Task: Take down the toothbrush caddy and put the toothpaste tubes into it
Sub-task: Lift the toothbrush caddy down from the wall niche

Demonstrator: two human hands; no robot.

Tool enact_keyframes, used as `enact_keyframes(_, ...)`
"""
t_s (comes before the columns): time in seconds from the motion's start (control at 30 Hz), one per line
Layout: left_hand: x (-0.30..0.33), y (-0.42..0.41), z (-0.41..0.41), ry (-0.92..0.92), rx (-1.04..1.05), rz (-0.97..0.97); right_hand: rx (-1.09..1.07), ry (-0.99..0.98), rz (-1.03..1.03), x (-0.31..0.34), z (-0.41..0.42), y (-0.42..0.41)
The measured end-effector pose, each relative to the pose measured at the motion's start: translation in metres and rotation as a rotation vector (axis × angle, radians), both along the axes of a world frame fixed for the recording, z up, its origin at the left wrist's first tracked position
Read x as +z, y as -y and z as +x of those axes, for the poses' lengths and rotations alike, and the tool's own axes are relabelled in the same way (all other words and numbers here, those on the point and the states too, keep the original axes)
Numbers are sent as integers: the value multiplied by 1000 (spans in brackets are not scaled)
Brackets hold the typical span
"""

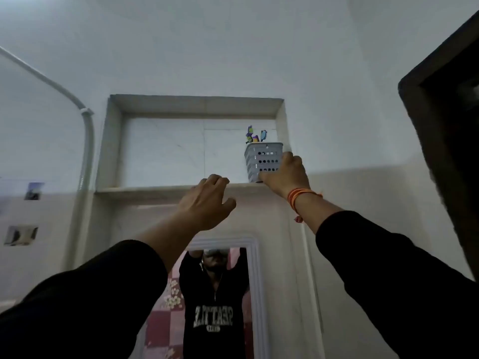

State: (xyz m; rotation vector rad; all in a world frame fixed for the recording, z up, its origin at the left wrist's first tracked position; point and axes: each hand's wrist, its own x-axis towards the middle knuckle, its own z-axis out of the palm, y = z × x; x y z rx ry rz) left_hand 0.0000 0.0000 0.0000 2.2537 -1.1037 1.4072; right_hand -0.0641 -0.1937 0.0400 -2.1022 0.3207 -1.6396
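Observation:
A grey perforated toothbrush caddy stands at the right end of a high wall niche, on its ledge. Colourful brush handles stick out of its top. My right hand is wrapped around the caddy's right side and lower corner, orange threads on the wrist. My left hand is raised just below the ledge, left of the caddy, fingers curled and apart, holding nothing. No toothpaste tubes are visible.
A white-framed mirror below the niche reflects a person in a dark sweatshirt with arms up. A grey pipe runs down the left wall. A dark door frame is at the right.

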Motion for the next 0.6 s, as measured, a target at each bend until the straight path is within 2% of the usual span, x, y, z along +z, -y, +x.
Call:
enact_keyframes(0.23, 20, 52, 79, -41, 107, 40, -42, -26, 95, 35, 82, 45)
enact_keyframes(0.37, 0, 66, 119, 35, 136, -25, -79, -31, 146, 48, 116, 50)
enact_keyframes(0.6, -10, 70, 141, 93, 60, -72, -82, 172, 228, 51, 135, 40)
